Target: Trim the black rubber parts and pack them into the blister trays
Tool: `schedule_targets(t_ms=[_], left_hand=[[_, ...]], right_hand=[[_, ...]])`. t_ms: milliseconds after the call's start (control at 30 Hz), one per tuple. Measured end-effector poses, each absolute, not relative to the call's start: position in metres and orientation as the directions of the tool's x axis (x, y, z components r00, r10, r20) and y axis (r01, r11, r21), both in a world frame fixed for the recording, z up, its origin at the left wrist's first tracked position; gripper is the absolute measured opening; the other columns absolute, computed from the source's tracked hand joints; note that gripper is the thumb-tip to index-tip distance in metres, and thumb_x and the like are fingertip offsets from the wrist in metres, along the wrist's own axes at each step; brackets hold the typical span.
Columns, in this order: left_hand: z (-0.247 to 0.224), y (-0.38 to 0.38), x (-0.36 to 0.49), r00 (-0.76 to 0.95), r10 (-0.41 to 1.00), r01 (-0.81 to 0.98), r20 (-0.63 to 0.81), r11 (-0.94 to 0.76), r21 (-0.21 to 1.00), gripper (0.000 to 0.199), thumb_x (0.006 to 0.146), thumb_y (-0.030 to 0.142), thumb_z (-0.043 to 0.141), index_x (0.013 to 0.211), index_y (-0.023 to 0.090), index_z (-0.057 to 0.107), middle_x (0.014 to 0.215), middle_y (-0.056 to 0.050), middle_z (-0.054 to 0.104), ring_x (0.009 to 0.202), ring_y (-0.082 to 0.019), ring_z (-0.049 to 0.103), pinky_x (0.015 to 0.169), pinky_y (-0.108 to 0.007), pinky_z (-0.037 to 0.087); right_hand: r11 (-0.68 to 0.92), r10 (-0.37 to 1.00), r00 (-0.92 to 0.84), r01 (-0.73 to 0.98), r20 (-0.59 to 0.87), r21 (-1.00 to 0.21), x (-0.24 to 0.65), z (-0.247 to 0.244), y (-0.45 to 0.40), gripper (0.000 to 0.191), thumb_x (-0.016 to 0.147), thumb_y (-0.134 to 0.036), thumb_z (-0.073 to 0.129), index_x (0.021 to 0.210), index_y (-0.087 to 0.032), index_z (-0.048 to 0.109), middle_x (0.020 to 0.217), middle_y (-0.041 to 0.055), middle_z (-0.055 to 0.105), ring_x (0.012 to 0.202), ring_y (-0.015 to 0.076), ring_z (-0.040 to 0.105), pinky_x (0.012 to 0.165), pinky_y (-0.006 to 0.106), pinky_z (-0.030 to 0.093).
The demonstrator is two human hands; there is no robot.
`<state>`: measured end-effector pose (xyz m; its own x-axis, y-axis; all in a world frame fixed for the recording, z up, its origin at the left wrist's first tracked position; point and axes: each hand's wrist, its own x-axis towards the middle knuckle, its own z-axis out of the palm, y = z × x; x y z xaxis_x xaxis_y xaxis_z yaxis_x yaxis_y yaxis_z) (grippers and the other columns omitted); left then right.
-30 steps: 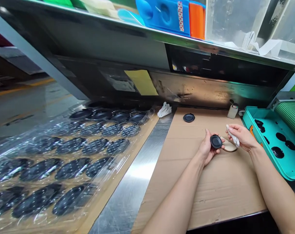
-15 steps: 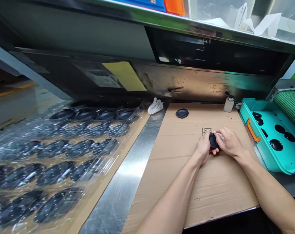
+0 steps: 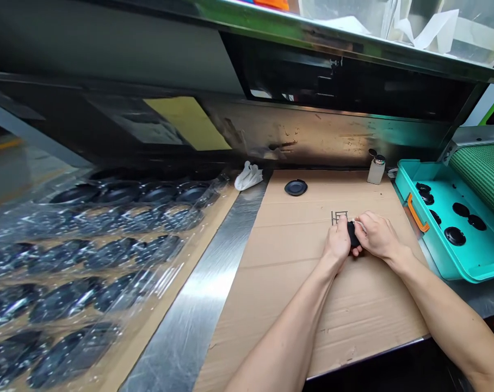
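Over the cardboard sheet [image 3: 288, 256], my left hand [image 3: 337, 242] grips a round black plastic cover [image 3: 352, 234], thumb along its near face and fingertips under it. My right hand [image 3: 377, 234] is closed against the cover's right side. A bit of something white [image 3: 352, 220] shows at its fingertips; most of it is hidden, and I cannot tell whether it is a cloth or a swab. Another round black cover [image 3: 296, 188] lies flat on the cardboard, farther back and to the left.
Clear plastic trays [image 3: 165, 275] of black covers fill the left side. A crumpled white cloth [image 3: 248, 176] lies by the metal strip [image 3: 198, 305]. A pump bottle [image 3: 376, 170] stands at the back. The teal bin [image 3: 446, 261] at right holds several black round parts. A metal shelf [image 3: 312, 41] overhangs the bench.
The camera view has shifted slightly, so the whole scene sits a little farther left. Both hands stay on the cover; my right fingers have moved slightly, and less of the white piece shows.
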<state>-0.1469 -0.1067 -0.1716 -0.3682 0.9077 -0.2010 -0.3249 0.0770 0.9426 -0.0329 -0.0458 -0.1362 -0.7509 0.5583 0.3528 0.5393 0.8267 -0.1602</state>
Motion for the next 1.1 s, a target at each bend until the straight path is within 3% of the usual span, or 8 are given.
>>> schedule_targets(t_ms=[367, 467, 600, 700, 900, 1100], left_hand=[[-0.166, -0.111, -0.144, -0.361, 0.906, -0.35, -0.22, 0.087, 0.933, 0.056, 0.098, 0.052, 0.04, 0.07, 0.013, 0.069, 0.042, -0.005, 0.058, 0.031, -0.017, 0.053, 0.031, -0.024, 0.038], [-0.159, -0.111, -0.145, -0.364, 0.887, -0.452, -0.285, 0.099, 0.887, 0.05, 0.098, 0.047, 0.039, 0.076, 0.011, 0.067, 0.044, -0.005, 0.058, 0.032, -0.016, 0.052, 0.03, -0.023, 0.036], [-0.143, -0.112, -0.151, -0.253, 0.884, -0.621, -0.394, 0.164, 0.766, 0.05, 0.1, 0.036, 0.027, 0.083, 0.008, 0.063, 0.054, -0.01, 0.063, 0.034, -0.014, 0.05, 0.03, -0.022, 0.033], [-0.136, -0.113, -0.158, -0.189, 0.879, -0.671, -0.439, 0.211, 0.711, 0.05, 0.101, 0.035, 0.024, 0.084, 0.007, 0.062, 0.057, -0.012, 0.064, 0.036, -0.013, 0.05, 0.031, -0.021, 0.032], [-0.137, -0.111, -0.16, -0.176, 0.884, -0.683, -0.433, 0.207, 0.7, 0.046, 0.1, 0.032, 0.025, 0.087, 0.008, 0.061, 0.056, -0.012, 0.064, 0.036, -0.014, 0.05, 0.031, -0.021, 0.032], [-0.153, -0.108, -0.148, -0.343, 0.875, -0.53, -0.341, 0.119, 0.839, 0.042, 0.099, 0.041, 0.037, 0.078, 0.013, 0.059, 0.044, -0.005, 0.057, 0.034, -0.017, 0.054, 0.032, -0.022, 0.037]], right_hand=[[0.815, 0.58, -0.742, 0.535, 0.336, -0.224, -0.032, -0.133, -0.047, 0.022, 0.098, -0.028, 0.045, 0.099, -0.019, 0.065, 0.097, 0.0086, 0.07, 0.081, 0.0201, 0.063, 0.069, 0.029, 0.042], [0.776, 0.623, -0.698, 0.492, 0.354, -0.394, -0.027, -0.132, -0.047, 0.02, 0.096, -0.028, 0.049, 0.097, -0.02, 0.068, 0.095, 0.0076, 0.072, 0.08, 0.0189, 0.064, 0.071, 0.028, 0.044], [0.529, 0.803, -0.508, 0.366, 0.312, -0.765, -0.023, -0.126, -0.044, 0.026, 0.094, -0.038, 0.054, 0.089, -0.019, 0.07, 0.08, 0.0025, 0.072, 0.074, 0.0165, 0.064, 0.069, 0.026, 0.046], [0.403, 0.852, -0.463, 0.286, 0.243, -0.869, -0.024, -0.124, -0.04, 0.03, 0.092, -0.045, 0.057, 0.087, -0.019, 0.072, 0.081, 0.0022, 0.072, 0.075, 0.0171, 0.064, 0.068, 0.026, 0.047], [0.553, 0.759, -0.558, 0.283, 0.334, -0.783, -0.027, -0.129, -0.04, 0.022, 0.091, -0.038, 0.06, 0.095, -0.022, 0.075, 0.097, 0.0053, 0.071, 0.091, 0.0186, 0.066, 0.084, 0.03, 0.05], [0.765, 0.602, -0.707, 0.376, 0.372, -0.524, -0.03, -0.132, -0.048, 0.023, 0.097, -0.027, 0.053, 0.101, -0.024, 0.076, 0.091, 0.0058, 0.067, 0.086, 0.0177, 0.063, 0.079, 0.029, 0.049]])
